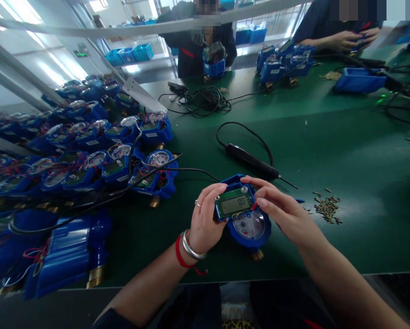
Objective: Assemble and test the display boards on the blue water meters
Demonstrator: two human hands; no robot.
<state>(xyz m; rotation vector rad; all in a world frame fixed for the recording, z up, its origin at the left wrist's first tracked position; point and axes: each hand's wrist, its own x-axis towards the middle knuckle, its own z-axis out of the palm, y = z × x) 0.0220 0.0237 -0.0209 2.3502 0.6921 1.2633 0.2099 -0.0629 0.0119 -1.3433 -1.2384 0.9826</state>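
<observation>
In the middle of the head view, a blue water meter [266,235] with a round clear dial and a brass fitting lies on the table. Above its dial is a green circuit board [225,206] with a lit display. My left hand [207,219] is closed around the board's left side, thumb hidden. At the board's right edge, my right hand [283,210] has its fingers bent, one fingertip on the top corner of the blue housing. A small red connector [254,207] is at its lower fingertips, seemingly pinched. Yellow wires run below the display.
A black electric screwdriver [251,160] with a cord lies beyond the meter. Right of it is a pile of screws [327,209]. Rows of open blue meters [85,176] crowd the left, a black cable across them. Two people work across the green table [198,151].
</observation>
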